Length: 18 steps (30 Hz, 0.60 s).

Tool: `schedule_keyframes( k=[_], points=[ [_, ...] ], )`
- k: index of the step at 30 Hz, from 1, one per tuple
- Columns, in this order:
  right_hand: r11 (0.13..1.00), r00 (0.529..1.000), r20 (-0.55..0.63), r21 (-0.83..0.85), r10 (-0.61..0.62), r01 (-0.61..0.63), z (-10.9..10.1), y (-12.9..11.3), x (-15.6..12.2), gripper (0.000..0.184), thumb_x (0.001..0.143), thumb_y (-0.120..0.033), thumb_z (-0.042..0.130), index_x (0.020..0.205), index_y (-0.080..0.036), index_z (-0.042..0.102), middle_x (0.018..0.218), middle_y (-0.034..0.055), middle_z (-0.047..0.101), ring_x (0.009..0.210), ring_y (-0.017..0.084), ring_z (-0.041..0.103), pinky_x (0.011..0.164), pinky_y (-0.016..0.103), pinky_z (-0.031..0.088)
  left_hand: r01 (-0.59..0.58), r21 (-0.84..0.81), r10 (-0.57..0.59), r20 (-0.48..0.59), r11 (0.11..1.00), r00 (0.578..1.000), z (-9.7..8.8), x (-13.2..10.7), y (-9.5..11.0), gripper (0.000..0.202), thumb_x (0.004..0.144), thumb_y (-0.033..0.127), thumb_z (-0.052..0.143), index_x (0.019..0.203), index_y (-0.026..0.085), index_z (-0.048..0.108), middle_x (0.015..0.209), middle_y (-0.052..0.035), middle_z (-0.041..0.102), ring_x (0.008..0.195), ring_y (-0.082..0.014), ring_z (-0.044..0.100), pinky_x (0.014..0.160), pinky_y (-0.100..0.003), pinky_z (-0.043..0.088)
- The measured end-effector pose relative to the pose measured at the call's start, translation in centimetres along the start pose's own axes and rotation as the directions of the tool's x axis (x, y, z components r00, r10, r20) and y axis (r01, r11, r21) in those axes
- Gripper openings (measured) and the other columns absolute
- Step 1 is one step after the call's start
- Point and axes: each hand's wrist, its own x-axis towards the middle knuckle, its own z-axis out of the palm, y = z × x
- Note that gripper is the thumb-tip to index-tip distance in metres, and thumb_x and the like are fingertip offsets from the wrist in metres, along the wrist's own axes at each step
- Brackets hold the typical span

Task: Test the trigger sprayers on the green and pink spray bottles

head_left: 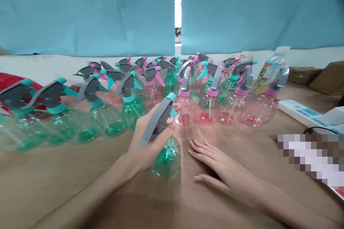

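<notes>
My left hand (pixel 146 137) is wrapped around the neck of a green spray bottle (pixel 167 157) with a grey and teal trigger head. That bottle is upright, low over or on the brown table; I cannot tell which. My right hand (pixel 220 164) rests on the table to its right, fingers stretched out and holding nothing. Just beyond my hands stands a row of bottles: green spray bottles (pixel 107 121) with teal collars on the left, pink spray bottles (pixel 185 109) with pink collars on the right. Several more of both colours stand behind them.
At the right lie a white power strip (pixel 303 114) and a black cable (pixel 322 128), beside a pixelated patch. A clear drink bottle (pixel 275 61) and brown boxes (pixel 328 78) stand at the back right. A red bag (pixel 10 78) is at the far left, and blue curtains (pixel 88 10) hang behind.
</notes>
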Motion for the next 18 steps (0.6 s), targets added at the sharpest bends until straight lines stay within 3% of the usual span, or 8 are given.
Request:
schedule_keyframes(
  k=[18],
  points=[
    [1.0, 1.0, 0.005, -0.009, 0.001, -0.001, 0.02, 0.03, 0.01, 0.061, 0.096, -0.052, 0.049, 0.148, -0.022, 0.038, 0.155, 0.0067, 0.034, 0.144, 0.027, 0.026, 0.118, 0.051, 0.022, 0.0, -0.034, 0.0, 0.02, 0.999, 1.0, -0.01, 0.27, 0.29, 0.014, 0.083, 0.021, 0.055, 0.077, 0.024, 0.043, 0.068, 0.0048, 0.042, 0.058, -0.0133, 0.038, 0.055, -0.029, 0.032]
  ],
)
